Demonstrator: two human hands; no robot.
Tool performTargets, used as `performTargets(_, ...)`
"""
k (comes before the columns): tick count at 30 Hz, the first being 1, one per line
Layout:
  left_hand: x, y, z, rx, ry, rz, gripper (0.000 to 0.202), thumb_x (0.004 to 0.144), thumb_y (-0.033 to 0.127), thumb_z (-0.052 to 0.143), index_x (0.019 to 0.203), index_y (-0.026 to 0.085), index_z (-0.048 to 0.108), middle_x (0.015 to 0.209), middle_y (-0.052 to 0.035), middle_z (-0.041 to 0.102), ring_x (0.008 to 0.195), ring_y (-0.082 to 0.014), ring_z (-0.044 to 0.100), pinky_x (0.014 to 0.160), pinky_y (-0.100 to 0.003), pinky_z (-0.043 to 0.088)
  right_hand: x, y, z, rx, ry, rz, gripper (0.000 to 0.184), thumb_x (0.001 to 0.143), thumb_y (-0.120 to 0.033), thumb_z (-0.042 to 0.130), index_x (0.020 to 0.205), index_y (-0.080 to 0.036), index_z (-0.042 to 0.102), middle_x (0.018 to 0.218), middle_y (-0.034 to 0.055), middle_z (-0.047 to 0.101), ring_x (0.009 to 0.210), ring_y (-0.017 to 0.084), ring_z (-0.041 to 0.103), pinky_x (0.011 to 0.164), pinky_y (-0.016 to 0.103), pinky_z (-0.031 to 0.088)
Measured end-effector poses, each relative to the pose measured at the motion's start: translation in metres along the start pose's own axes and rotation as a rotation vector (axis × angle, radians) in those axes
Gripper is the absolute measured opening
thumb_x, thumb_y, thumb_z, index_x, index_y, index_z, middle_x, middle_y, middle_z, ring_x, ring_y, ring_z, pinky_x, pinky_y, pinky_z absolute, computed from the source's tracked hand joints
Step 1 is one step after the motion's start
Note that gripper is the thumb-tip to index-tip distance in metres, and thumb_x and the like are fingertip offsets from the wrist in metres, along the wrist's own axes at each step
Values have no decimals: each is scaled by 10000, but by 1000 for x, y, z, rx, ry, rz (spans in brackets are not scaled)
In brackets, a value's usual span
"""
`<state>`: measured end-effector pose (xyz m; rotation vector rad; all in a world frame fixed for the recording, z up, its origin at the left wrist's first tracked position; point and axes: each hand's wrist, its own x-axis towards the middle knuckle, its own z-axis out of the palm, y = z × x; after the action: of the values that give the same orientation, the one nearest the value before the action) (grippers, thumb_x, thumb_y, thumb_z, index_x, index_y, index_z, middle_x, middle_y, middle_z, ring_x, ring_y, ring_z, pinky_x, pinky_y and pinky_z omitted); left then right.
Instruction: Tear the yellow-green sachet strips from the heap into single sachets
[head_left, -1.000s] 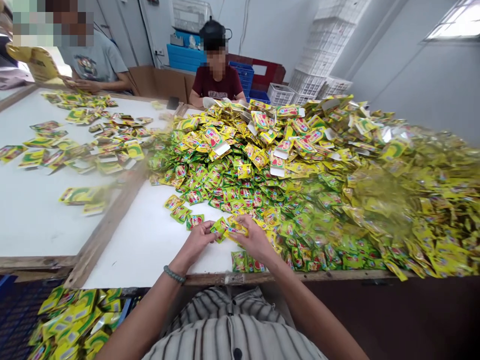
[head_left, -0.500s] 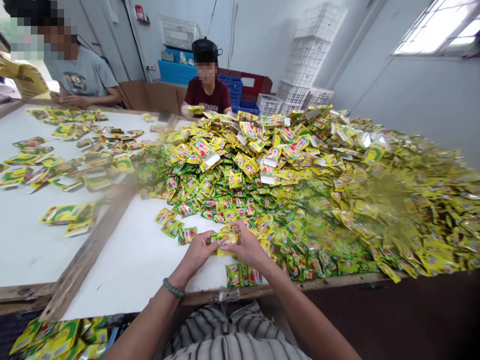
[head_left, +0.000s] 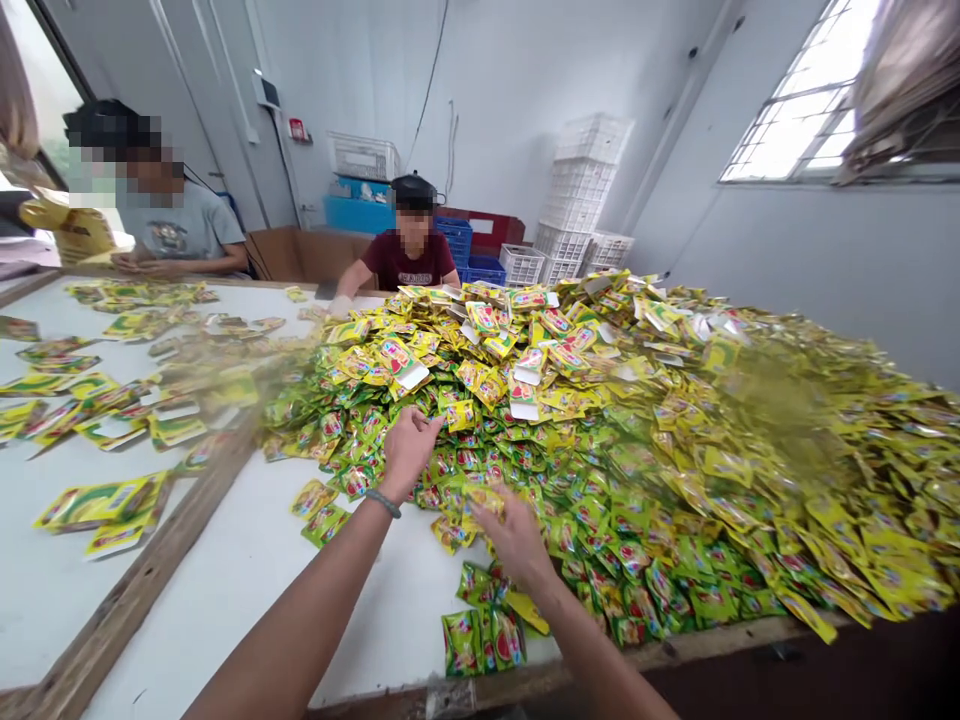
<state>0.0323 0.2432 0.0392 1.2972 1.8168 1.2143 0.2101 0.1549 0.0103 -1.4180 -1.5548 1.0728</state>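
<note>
A huge pile of small green and yellow sachets point(head_left: 600, 430) covers the white table point(head_left: 247, 590). My left hand point(head_left: 409, 448), with a bead bracelet on the wrist, is stretched forward onto the near edge of the pile. Its fingers curl down among the sachets, and what they hold is hidden. My right hand point(head_left: 514, 535) is nearer to me, closed on a small bundle of yellow sachets point(head_left: 476, 497) just above the table. A few loose sachets point(head_left: 322, 505) lie to the left of my hands.
A short row of sachets point(head_left: 484, 635) lies at the table's front edge. A wooden rail point(head_left: 142, 590) separates a left table strewn with flat yellow cartons point(head_left: 97, 505). Two people point(head_left: 409, 255) sit at the far side. White crates point(head_left: 585, 195) are stacked by the wall.
My hands have parted. The left one left the bundle and reached forward into the pile, while the right one kept the bundle. The camera tilted up.
</note>
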Motion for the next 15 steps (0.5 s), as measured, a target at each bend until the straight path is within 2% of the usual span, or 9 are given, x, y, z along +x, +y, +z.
performTargets(3, 39, 19, -4, 183, 319, 209, 394, 767, 459, 608, 1031, 175, 539, 1099, -142, 594, 1093, -299, 524, 920, -442, 411, -13, 16, -4, -60, 18, 0, 358, 794, -468, 577, 1005, -184, 633, 834, 59, 685, 706, 217, 605, 631, 308, 480)
performTargets(5, 65, 29, -15, 328, 447, 290, 528, 747, 511, 629, 1134, 167, 522, 1232, -180, 525, 1212, -347, 433, 983, -478, 361, -20, 28, -5, -62, 35, 32, 385, 792, -493, 570, 1013, -183, 628, 744, 40, 661, 621, 200, 570, 563, 290, 447)
performTargets(7, 89, 35, -26, 448, 375, 286, 655, 702, 577, 655, 1185, 155, 522, 1265, -201, 498, 1234, -390, 408, 996, -497, 344, -24, 36, -4, -46, 44, 56, 380, 791, -503, 566, 991, -186, 625, 688, 24, 636, 583, 188, 539, 536, 279, 421)
performTargets(10, 107, 36, -33, 592, 133, 313, 661, 710, 531, 670, 1220, 131, 539, 1167, -188, 544, 1142, -367, 500, 948, -436, 401, -25, 37, -1, -23, 36, 52, 333, 789, -497, 569, 914, -193, 624, 671, 13, 614, 600, 184, 529, 557, 274, 418)
performTargets(12, 102, 32, -30, 636, 64, 348, 567, 738, 440, 664, 1214, 147, 564, 1128, -158, 551, 1064, -320, 554, 894, -382, 437, -24, 33, 1, -16, 13, 39, 311, 788, -486, 572, 882, -194, 625, 678, 13, 610, 631, 189, 540, 589, 277, 430)
performTargets(15, 78, 25, -21, 661, 20, 396, 453, 753, 355, 653, 1171, 186, 606, 1077, -115, 565, 957, -272, 594, 828, -344, 460, -22, 26, 3, 8, -2, 51, 333, 764, -476, 599, 922, -185, 631, 736, 31, 630, 688, 207, 564, 640, 295, 453)
